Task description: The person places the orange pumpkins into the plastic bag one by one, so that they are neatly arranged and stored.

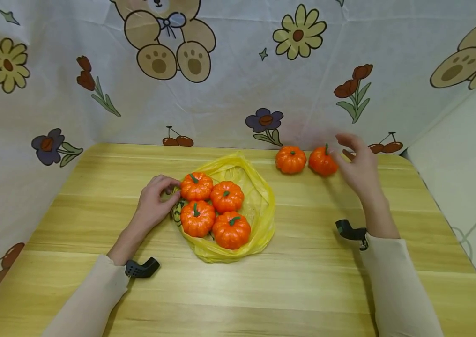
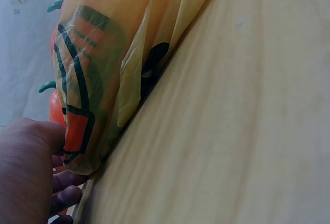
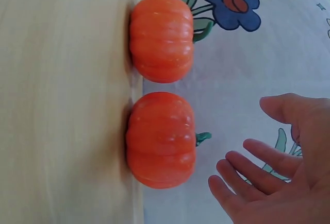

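A yellow plastic bag [image 1: 259,206] lies spread open on the table, with several small orange pumpkins [image 1: 227,196] sitting in it. My left hand [image 1: 155,199] pinches the bag's left edge, beside the pumpkins. In the left wrist view, the thumb [image 2: 46,134] lies against the printed side of the bag [image 2: 103,80], and the other fingers are partly hidden. At the back of the table stand two more pumpkins, a left one [image 1: 290,160] and a right one [image 1: 323,161], both with green stems. Beside and above the right one, my right hand [image 1: 358,166] hovers with fingers apart, holding nothing.
The wooden table [image 1: 305,281] ends at the back against a hanging cloth [image 1: 229,107] printed with bears and flowers. A white surface [image 1: 470,178] borders the right side. Black wrist devices sit on the left wrist [image 1: 143,268] and right wrist [image 1: 351,230].
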{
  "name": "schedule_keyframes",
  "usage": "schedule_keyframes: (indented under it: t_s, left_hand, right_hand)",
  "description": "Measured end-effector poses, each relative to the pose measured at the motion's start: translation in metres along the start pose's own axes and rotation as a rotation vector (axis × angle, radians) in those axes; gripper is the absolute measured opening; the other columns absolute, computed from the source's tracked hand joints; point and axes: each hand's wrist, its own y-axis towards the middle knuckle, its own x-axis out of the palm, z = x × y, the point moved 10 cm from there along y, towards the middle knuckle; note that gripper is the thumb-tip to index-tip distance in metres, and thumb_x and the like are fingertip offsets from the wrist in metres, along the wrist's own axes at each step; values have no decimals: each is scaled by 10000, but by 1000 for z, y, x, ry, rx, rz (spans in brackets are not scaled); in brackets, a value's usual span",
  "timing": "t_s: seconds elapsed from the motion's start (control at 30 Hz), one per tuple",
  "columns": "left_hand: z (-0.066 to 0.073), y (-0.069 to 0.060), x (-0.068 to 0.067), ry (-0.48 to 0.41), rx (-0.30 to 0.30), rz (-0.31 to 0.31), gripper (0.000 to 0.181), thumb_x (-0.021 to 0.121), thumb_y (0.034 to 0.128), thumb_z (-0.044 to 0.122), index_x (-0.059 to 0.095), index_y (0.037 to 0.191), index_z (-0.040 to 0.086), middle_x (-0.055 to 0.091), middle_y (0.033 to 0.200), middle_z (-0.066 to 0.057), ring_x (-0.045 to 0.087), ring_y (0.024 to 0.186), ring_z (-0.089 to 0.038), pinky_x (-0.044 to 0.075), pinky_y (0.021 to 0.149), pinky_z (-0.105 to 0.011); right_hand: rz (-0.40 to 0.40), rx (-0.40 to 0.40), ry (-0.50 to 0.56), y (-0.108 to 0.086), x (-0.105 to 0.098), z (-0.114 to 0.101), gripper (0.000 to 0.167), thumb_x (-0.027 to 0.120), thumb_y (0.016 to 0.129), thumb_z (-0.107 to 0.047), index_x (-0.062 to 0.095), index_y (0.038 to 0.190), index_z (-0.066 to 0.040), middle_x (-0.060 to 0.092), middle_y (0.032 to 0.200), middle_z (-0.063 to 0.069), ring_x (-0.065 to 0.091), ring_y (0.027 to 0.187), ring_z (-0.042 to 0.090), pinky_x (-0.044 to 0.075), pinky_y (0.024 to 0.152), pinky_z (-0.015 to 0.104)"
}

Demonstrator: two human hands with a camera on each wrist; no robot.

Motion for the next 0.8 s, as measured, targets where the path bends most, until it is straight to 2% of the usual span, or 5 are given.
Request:
schedule_keyframes:
  t_s: [0.3,0.47,0.6,0.8]
  left_hand:
    - [0,0,0,-8,0,3,157,737,937,24,758,1086,67,671,1015,-100,543,899,-221,406,804,-319]
    - [0,0,0,-1,-2,0,155,736,940,28,758,1087,72,666,1007,-97,535,894,-218,398,799,-325]
    - [1,0,0,0,0,3,150,736,938,28,757,1080,70,665,997,-98,531,890,-220,395,798,-322]
    - [3,0,0,1,5,5,147,734,940,25,755,1081,62,661,989,-104,526,887,-223,392,799,-319]
  right_hand:
    - [-160,50,-114,-1,20,17,699,690,1022,-304,415,1590,-5,408,1638,241,362,1529,435,383,1168,621]
    - [-221,97,-168,-3,26,26,746,698,1013,-310,370,1619,-24,392,1633,279,385,1497,481,389,1156,640]
    - [-239,108,-198,-3,29,28,762,721,998,-305,375,1611,-15,421,1609,290,446,1436,499,414,1130,644]
    - [-225,97,-183,-3,30,28,763,782,957,-227,408,1578,12,446,1585,290,421,1458,486,402,1153,629]
